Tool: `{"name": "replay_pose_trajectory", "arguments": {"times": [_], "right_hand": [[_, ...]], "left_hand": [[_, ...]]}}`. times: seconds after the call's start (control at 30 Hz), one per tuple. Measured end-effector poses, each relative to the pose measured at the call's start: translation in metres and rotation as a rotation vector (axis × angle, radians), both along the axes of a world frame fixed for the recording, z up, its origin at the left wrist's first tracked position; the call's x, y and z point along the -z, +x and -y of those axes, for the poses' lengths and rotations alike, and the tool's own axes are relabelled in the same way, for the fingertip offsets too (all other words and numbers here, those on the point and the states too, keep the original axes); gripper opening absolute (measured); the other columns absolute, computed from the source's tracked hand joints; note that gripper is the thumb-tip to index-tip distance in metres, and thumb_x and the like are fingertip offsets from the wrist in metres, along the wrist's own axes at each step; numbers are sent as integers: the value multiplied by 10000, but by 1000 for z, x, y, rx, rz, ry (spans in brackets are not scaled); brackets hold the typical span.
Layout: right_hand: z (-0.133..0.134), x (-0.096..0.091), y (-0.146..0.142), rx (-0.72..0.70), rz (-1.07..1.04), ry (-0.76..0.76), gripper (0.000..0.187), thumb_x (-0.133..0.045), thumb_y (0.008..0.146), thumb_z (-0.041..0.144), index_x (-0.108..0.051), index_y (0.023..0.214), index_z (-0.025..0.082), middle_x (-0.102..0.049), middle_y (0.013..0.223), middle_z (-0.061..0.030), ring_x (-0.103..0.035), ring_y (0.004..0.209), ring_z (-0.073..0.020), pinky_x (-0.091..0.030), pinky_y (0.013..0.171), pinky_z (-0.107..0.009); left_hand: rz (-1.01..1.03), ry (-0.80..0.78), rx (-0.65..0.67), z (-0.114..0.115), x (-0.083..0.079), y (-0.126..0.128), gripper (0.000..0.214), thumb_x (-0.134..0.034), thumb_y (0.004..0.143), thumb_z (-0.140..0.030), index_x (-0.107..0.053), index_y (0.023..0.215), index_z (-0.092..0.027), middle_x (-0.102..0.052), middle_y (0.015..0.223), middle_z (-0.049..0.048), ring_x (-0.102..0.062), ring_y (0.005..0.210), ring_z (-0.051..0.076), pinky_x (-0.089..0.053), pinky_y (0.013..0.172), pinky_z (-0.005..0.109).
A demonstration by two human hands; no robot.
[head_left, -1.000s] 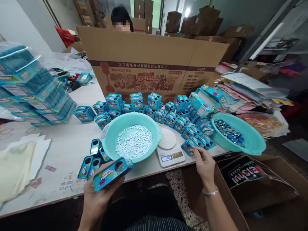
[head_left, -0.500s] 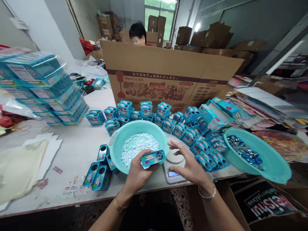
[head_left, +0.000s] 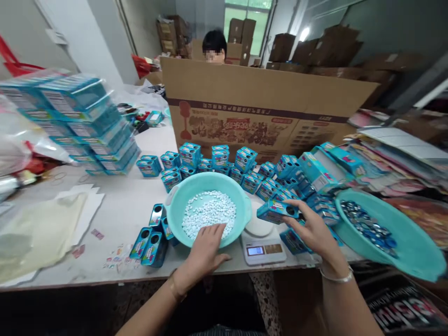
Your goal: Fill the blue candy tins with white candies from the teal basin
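Observation:
My right hand (head_left: 312, 231) grips one end of a small blue printed tin (head_left: 271, 211). The tin is tilted, with a round dark hole at the end near my fingers, and hangs above the right part of a kitchen scale (head_left: 264, 252). My left hand (head_left: 207, 246) reaches over the front rim of a turquoise basin (head_left: 247, 200), fingers stretched out at the edge of the small white tablets (head_left: 212, 210). Whether the fingertips touch the tablets I cannot tell. Left of the basin stand several more tins (head_left: 154, 247) with round holes on top.
Rows of blue tins (head_left: 251, 181) stand behind the basin and to its right. A second turquoise basin (head_left: 416, 252) holds shiny round lids (head_left: 371, 228). Wrapped packs (head_left: 84, 121) are stacked at left. Behind a large carton (head_left: 266, 88) is a person (head_left: 214, 46).
The tin has passed from my left hand to my right, which has carried it rightward. My left hand, now without it, lies over the basin's front. The view has shifted slightly left.

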State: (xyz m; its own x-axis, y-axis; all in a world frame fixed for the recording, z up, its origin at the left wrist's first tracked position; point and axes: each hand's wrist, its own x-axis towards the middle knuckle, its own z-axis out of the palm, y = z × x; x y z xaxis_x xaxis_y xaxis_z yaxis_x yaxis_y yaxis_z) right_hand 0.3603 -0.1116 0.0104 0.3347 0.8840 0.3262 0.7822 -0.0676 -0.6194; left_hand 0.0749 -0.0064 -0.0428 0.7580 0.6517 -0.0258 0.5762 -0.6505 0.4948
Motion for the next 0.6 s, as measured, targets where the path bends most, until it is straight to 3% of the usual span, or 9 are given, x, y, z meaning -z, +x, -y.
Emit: {"name": "replay_pose_trajectory", "arguments": {"times": [0.1,0.27,0.43,0.6], "right_hand": [[-3,18,14,48,-38,-47,374,-600,839,432,-622,1123,190,-686,1057,-100,-646,878,-249,-525,736,-358],[-19,54,8,1,-141,-101,359,-571,848,387,-600,1131,168,-670,1086,-112,-633,824,-214,-512,681,-324],[-33,68,4,-49,-140,-133,351,-545,873,354,-586,1166,166,-648,1118,-113,-625,934,-226,-512,748,-332],[-28,68,7,-19,-121,-75,446,-616,844,382,-574,1243,186,-609,1225,-130,-582,1117,-272,-502,905,-417]], "left_hand": [[-274,-12,26,-3,2,-8,384,-569,861,-168,-579,1243,-216,-678,1172,112,-651,1070,281,-484,901,377],[-429,19,22,-10,-7,-20,353,-494,826,-57,-639,1107,-213,-686,1127,84,-661,1057,270,-480,854,348],[-470,49,33,-17,-12,-26,370,-468,797,-31,-645,1075,-200,-688,1101,83,-669,1041,279,-489,853,363],[-297,101,51,-26,8,-41,367,-522,792,-86,-649,1114,-208,-696,1132,97,-675,1050,284,-522,875,387]]}}
